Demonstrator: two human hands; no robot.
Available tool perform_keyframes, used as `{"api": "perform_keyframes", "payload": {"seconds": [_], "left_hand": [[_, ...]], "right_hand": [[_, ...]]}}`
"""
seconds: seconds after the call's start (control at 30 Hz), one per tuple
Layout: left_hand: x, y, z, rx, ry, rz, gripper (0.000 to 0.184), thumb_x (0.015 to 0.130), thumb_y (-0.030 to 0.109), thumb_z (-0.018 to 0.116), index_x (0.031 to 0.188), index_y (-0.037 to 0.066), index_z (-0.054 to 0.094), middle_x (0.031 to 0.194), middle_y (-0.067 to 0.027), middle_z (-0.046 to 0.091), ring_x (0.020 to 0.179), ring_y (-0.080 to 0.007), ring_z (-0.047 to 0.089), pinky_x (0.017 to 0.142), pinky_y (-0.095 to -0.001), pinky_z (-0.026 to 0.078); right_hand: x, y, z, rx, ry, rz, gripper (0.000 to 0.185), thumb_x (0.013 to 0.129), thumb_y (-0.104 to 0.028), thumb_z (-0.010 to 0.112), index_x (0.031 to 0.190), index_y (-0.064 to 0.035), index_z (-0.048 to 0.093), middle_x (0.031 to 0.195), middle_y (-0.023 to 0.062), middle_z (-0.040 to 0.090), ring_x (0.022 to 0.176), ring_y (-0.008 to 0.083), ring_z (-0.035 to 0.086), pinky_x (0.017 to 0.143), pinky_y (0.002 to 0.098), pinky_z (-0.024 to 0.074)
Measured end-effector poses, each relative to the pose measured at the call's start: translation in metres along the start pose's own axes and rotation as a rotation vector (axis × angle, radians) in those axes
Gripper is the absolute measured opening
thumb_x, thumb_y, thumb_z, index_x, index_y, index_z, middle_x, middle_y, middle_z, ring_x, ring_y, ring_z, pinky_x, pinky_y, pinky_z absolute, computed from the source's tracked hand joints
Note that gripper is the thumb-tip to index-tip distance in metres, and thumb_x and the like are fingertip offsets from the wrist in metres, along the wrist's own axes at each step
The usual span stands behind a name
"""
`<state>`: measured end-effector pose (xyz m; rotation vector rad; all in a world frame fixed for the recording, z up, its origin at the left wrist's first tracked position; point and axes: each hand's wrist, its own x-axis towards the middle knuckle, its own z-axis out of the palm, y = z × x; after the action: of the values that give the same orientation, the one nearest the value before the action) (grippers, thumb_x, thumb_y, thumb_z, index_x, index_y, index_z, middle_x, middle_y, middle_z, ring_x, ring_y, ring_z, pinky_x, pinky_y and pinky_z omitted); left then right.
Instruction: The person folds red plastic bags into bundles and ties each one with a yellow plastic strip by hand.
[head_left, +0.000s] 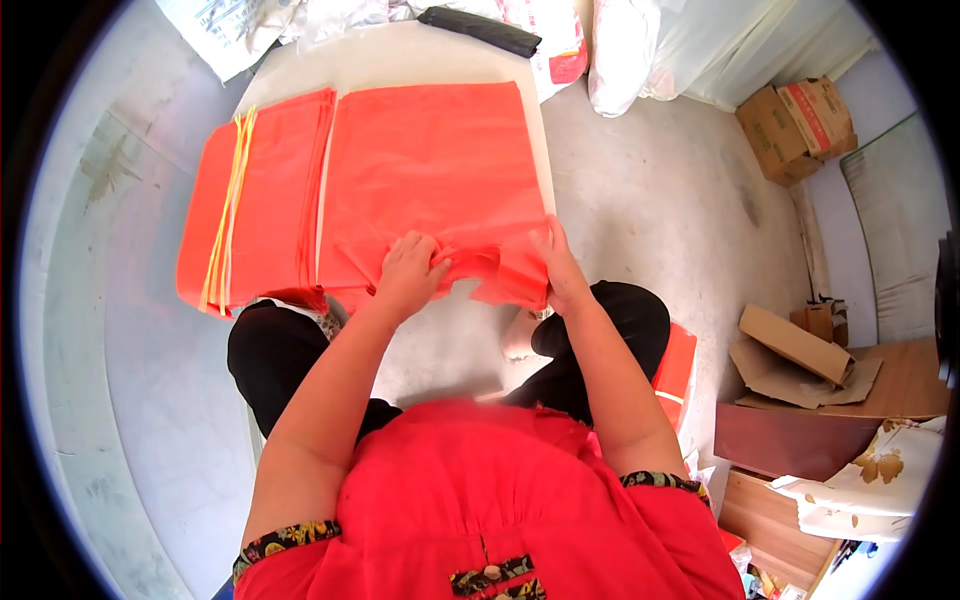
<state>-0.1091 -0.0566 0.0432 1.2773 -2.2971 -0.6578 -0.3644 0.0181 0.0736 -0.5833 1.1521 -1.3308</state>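
Note:
A stack of flat red plastic bags [430, 150] lies on the pale table, its near edge bunched and hanging over the table's front. My left hand [408, 272] is closed on the crumpled near edge, the thumb toward the right. At the stack's near right corner, my right hand [562, 268] pinches the plastic, fingers on top. A loose flap of red plastic [515, 275] hangs between both hands. Beside the stack on the left lies a second, narrower pile of red plastic bags [275, 190], with several yellow strings [233, 205] laid across it.
The pale table [385, 55] has a black rolled item [480, 30] at its far edge, near white bags. Cardboard boxes [797, 130] stand on the floor at the far right. Flattened cardboard [800, 360] lies on a brown cabinet at the right. A red bundle [676, 365] is beside my right knee.

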Motion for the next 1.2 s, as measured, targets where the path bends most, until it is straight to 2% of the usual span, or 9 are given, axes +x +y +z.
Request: {"api": "perform_keyframes", "payload": {"seconds": [0.1,0.23,0.37,0.5,0.73,0.9,1.03,1.1,1.2], "left_hand": [[0.001,-0.005,0.004,-0.042,0.017,0.014,0.022,0.094,0.023,0.072,0.098,0.006,0.059,0.103,-0.0132,0.058,0.102,-0.0362,0.057,0.088,-0.0473,0.046],[-0.001,0.002,-0.007,-0.069,-0.067,-0.031,0.035,0.083,0.029,0.082,0.099,0.008,0.059,0.108,-0.0095,0.059,0.107,-0.0328,0.057,0.098,-0.0457,0.043],[-0.001,-0.001,-0.008,-0.08,-0.102,-0.012,0.045,0.073,0.03,0.089,0.1,0.009,0.059,0.11,-0.0072,0.058,0.109,-0.031,0.057,0.102,-0.0449,0.043],[-0.004,-0.003,-0.011,-0.08,-0.087,0.051,0.051,0.067,0.024,0.093,0.103,0.008,0.061,0.112,-0.0091,0.058,0.111,-0.0324,0.056,0.098,-0.0431,0.046],[-0.005,0.004,-0.017,-0.053,-0.138,0.045,0.056,0.066,0.024,0.094,0.108,0.008,0.06,0.118,-0.0106,0.057,0.117,-0.034,0.054,0.102,-0.0438,0.046],[-0.009,0.007,-0.022,-0.046,-0.135,0.064,0.056,0.068,0.024,0.093,0.111,0.007,0.061,0.123,-0.0127,0.057,0.119,-0.0346,0.054,0.104,-0.0432,0.045],[-0.015,0.006,-0.021,-0.056,-0.088,0.12,0.042,0.082,0.018,0.082,0.116,0.005,0.063,0.123,-0.0135,0.059,0.117,-0.035,0.055,0.102,-0.0437,0.047],[-0.016,-0.002,-0.015,-0.077,-0.066,0.132,0.035,0.088,0.014,0.075,0.119,0.004,0.064,0.122,-0.0136,0.06,0.116,-0.0355,0.056,0.102,-0.0444,0.047],[-0.018,0.002,-0.016,-0.094,-0.062,0.119,0.032,0.091,0.009,0.069,0.122,0.003,0.064,0.12,-0.0133,0.061,0.115,-0.0361,0.056,0.101,-0.0451,0.047]], "right_hand": [[-0.003,0.003,-0.008,-0.03,0.068,0.035,0.09,0.104,-0.026,0.067,0.169,-0.0137,0.006,0.155,0.0205,0.045,0.133,0.0279,0.055,0.106,0.0428,0.0495],[-0.026,0.004,-0.012,-0.093,0.099,0.098,0.097,0.101,-0.021,0.071,0.169,-0.014,0.002,0.147,0.0239,0.052,0.126,0.0277,0.059,0.1,0.0414,0.0517],[-0.029,0.041,-0.047,-0.399,0.093,0.011,0.096,0.099,-0.016,0.073,0.169,-0.0106,0.007,0.134,0.0211,0.063,0.117,0.0241,0.064,0.098,0.0384,0.0525],[-0.063,0.016,-0.032,-0.38,0.106,0.088,0.092,0.097,-0.013,0.073,0.168,-0.0061,0.014,0.118,0.0168,0.071,0.107,0.0193,0.068,0.096,0.0347,0.0523],[-0.091,0.005,-0.03,-0.452,0.051,0.163,0.082,0.095,-0.003,0.069,0.164,-0.002,0.026,0.108,0.011,0.074,0.097,0.0131,0.068,0.088,0.0289,0.052],[-0.096,0.012,-0.029,-0.355,0.072,0.083,0.064,0.098,-0.001,0.064,0.156,-0.001,0.038,0.104,0.0084,0.072,0.092,0.0115,0.066,0.086,0.0269,0.0511],[-0.1,0.011,-0.026,-0.322,0.101,0.045,0.041,0.1,-0.003,0.062,0.14,0.0002,0.052,0.103,0.0052,0.07,0.091,0.0095,0.063,0.085,0.0248,0.0503],[-0.095,0.012,-0.035,-0.486,0.063,-0.015,0.032,0.1,-0.004,0.062,0.131,0.0009,0.058,0.102,0.0033,0.069,0.091,0.0083,0.063,0.084,0.024,0.0501],[-0.081,0.008,-0.042,-0.649,0.037,-0.076,0.023,0.1,-0.005,0.063,0.122,0.0016,0.064,0.1,0.0006,0.067,0.091,0.0068,0.062,0.081,0.0232,0.0496]]}}
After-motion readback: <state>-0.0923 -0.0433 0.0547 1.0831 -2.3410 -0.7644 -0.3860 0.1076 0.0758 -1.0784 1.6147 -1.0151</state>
